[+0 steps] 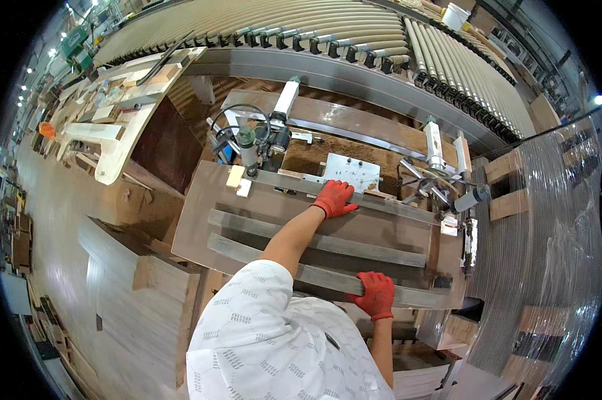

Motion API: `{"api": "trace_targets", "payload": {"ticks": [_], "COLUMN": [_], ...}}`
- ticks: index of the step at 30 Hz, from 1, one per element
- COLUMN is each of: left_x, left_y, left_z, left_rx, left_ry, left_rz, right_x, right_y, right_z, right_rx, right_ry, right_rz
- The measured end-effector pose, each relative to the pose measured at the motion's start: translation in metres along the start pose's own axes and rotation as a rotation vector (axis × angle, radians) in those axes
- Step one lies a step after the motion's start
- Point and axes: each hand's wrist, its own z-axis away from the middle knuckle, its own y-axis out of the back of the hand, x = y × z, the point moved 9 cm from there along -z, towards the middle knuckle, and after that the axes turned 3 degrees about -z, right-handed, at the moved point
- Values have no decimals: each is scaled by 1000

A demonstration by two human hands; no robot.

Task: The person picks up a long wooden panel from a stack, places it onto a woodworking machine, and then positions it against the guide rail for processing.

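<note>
Our right hand (pixel 375 295) is clamped on the nearest grey strip (pixel 327 278), along the near edge of the table (pixel 193 213). Our left hand (pixel 335 198) rests on the farthest strip (pixel 397 207); whether it grips, we cannot tell.

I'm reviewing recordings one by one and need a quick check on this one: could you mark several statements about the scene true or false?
1. The red-gloved left hand is at a smooth white metal plate's near edge. True.
2. The red-gloved right hand reaches farther from the person than the left hand. False: the left hand reaches farther.
3. The right hand's fingers lie over the long, flat grey strip nearest the person. True.
4. The clear-film-wrapped stack of flat sheets stands left of the brown tabletop. False: it stands right.
5. The person's patterned shirt is black. False: it is white.
</note>
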Motion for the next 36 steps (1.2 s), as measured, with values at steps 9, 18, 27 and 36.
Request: {"api": "trace_targets", "payload": {"ticks": [9,18,27,36], "left_x": [-4,15,78,46], "left_y": [-9,3,61,51], "left_z": [-14,-18,70,161], "left_rx": [-73,-35,-155,-350], "left_ry": [-133,-180,-233,-112], "left_rz": [58,19,244,124], "right_x": [10,16,14,10], "right_y": [8,8,19,21], "right_z": [7,17,26,32], "right_rx": [47,-18,81,132], "right_ry": [25,-18,48,23], "right_rz": [-56,11,-127,-233]}}
